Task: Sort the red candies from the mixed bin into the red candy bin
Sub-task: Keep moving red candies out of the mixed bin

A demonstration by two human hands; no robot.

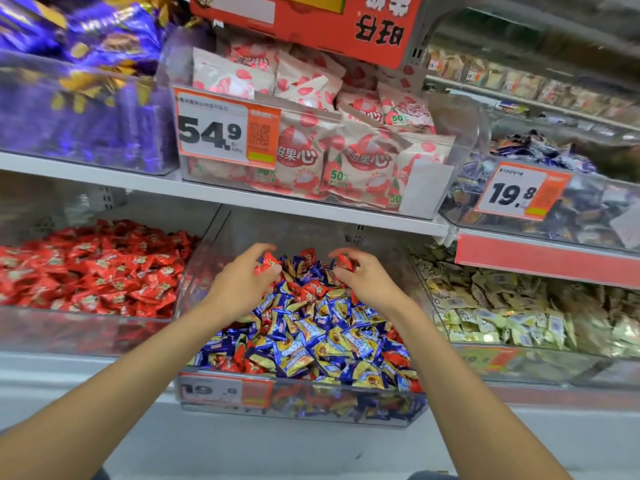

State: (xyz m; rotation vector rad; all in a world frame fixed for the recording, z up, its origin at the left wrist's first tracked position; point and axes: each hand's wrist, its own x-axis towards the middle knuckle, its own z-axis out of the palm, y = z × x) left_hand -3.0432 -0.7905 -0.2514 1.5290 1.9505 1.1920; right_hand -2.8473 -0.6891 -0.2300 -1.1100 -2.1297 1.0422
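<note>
L hand (242, 284), R hand (369, 282) each grip red candies (270, 262) above mixed bin (329, 403).

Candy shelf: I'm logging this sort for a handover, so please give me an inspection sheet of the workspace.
Surface: white shelf carrying clear bins side by side.
Job's things: mixed bin heaped with blue and yellow candies, red candies scattered among them; red candy bin to its left, well filled.
Clutter: nothing seen.
Hands: left hand and right hand each hold red candies above the mixed bin.
Cables: nothing seen.
Surroundings: pale candy bin on the right; white-and-red packets, purple sweets and a price tag above.
</note>
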